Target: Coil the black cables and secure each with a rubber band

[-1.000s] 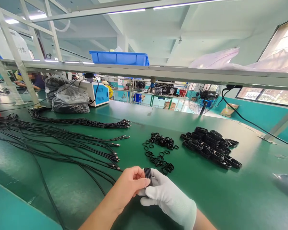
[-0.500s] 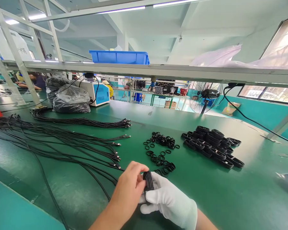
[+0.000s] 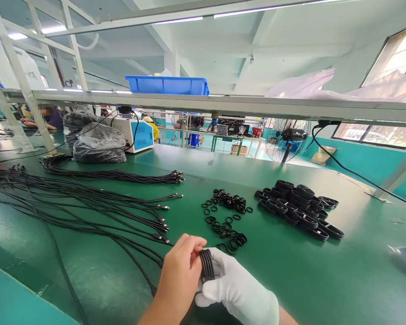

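A black coiled cable (image 3: 207, 264) is held upright between my two hands, low in the middle of the head view. My bare left hand (image 3: 182, 273) closes on its left side with thumb and fingers. White-gloved, my right hand (image 3: 235, 284) wraps the coil from the right, its thumb across the lower part. The cable's ends are hidden by the hands. Just beyond lie scattered small black rings (image 3: 228, 221). Left of my hands, loose black cables (image 3: 122, 212) stretch across the green table with their metal plugs pointing right.
A pile of coiled black cables (image 3: 297, 207) sits on the right of the table (image 3: 291, 280). At the back left stand plastic-bagged goods (image 3: 99, 143) and a blue-and-white machine (image 3: 140, 133). A shelf beam (image 3: 237, 104) spans overhead, carrying a blue bin (image 3: 167, 85). Another person sits far left.
Both hands, still on the coiled cable, have shifted slightly down and left in view. The left hand's fingers have moved a little over the coil's edge. The camera has tilted slightly upward.
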